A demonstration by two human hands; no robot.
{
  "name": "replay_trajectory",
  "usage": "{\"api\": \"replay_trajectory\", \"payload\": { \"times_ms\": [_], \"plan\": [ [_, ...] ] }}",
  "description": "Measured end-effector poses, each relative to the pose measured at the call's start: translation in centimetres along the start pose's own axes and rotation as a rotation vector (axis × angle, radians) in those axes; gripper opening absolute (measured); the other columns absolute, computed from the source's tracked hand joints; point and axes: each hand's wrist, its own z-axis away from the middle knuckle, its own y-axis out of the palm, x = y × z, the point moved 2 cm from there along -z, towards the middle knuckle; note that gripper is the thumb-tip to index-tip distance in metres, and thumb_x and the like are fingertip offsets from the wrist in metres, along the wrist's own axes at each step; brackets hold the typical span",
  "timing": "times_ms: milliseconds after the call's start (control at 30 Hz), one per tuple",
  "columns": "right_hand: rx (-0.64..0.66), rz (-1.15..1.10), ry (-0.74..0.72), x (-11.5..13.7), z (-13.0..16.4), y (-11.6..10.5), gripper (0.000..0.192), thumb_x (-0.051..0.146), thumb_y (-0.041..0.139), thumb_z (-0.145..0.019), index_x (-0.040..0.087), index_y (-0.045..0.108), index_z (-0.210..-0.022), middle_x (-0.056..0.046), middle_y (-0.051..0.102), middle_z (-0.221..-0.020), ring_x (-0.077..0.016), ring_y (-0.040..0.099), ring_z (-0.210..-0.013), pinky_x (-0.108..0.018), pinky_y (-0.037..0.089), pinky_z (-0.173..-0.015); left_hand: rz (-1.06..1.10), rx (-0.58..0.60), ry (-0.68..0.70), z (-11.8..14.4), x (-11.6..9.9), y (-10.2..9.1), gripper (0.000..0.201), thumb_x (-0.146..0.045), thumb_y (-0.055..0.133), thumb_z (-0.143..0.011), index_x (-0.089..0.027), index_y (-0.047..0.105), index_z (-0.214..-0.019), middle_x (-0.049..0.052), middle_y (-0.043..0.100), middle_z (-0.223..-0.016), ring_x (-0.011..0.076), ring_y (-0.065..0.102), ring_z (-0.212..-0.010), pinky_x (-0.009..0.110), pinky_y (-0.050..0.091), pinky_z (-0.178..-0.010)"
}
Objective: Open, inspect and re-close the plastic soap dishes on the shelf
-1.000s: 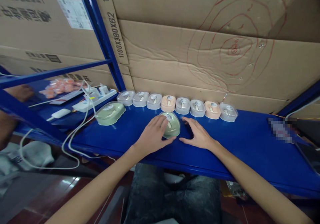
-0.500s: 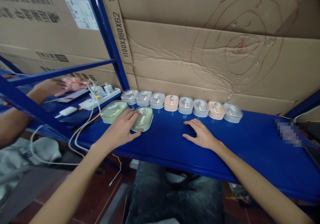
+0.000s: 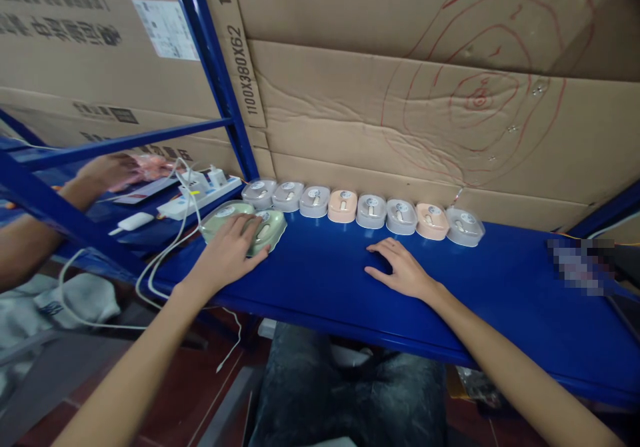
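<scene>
The left hand (image 3: pixel 225 246) lies over a green box (image 3: pixel 274 226) beside another green box (image 3: pixel 215 216) on the blue shelf (image 3: pixel 320 287); I can't tell if it grips. The right hand (image 3: pixel 401 270), loosely spread, sits well apart.

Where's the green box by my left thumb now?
In the head view, that green box is near the left end of the blue shelf, just right of the other green box.

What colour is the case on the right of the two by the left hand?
That case is pale green; the head view shows it.
</scene>
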Motion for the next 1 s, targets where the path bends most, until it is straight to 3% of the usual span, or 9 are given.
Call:
{"api": "replay_trajectory", "payload": {
  "times_ms": [167,300,500,700,1000],
  "plan": [
    [0.000,0.009,-0.002,0.1,0.0,0.0,0.037,0.049,0.070,-0.103,0.027,0.069,-0.132,-0.011,0.077,-0.125,-0.0349,0.070,-0.119,-0.062,0.057,-0.106,0.001,-0.002,-0.014,0.0,0.7,0.3,0.066,-0.053,0.050,-0.103,-0.013,0.048,-0.156,0.025,0.059,-0.150,0.0485,0.048,-0.149,0.067,0.040,-0.123],
    [0.000,0.016,-0.011,0.0,0.0,0.1,0.036,0.050,0.070,-0.104,0.026,0.070,-0.131,-0.011,0.076,-0.124,-0.0346,0.070,-0.118,-0.062,0.057,-0.106,-0.007,0.013,-0.037,0.1,1.0,0.9,0.068,-0.057,0.048,-0.104,-0.017,0.046,-0.159,0.022,0.055,-0.158,0.0478,0.042,-0.155,0.066,0.034,-0.127],
    [0.009,0.015,-0.007,0.0,0.0,0.0,0.036,0.049,0.070,-0.104,0.026,0.070,-0.131,-0.011,0.077,-0.124,-0.0347,0.070,-0.119,-0.062,0.057,-0.106,-0.059,-0.050,-0.173,0.3,1.4,2.0,0.086,-0.071,0.050,-0.100,-0.008,0.047,-0.159,0.031,0.049,-0.163,0.0576,0.028,-0.160,0.075,0.025,-0.126],
    [0.008,0.015,-0.009,0.1,0.0,0.0,0.035,0.048,0.070,-0.104,0.026,0.070,-0.130,-0.011,0.077,-0.123,-0.0342,0.070,-0.119,-0.060,0.058,-0.106,-0.064,-0.011,-0.261,0.0,1.5,2.5,0.082,-0.069,0.045,-0.102,-0.010,0.051,-0.159,0.028,0.050,-0.164,0.0540,0.032,-0.160,0.068,0.024,-0.129],
    [0.006,0.012,-0.011,0.0,-0.1,0.0,0.034,0.047,0.072,-0.103,0.025,0.070,-0.129,-0.012,0.077,-0.123,-0.0344,0.070,-0.118,-0.060,0.057,-0.106,-0.052,-0.048,-0.271,0.3,1.5,2.8,0.080,-0.069,0.045,-0.101,-0.016,0.049,-0.160,0.023,0.052,-0.164,0.0506,0.031,-0.162,0.066,0.021,-0.131]
  ]
}}
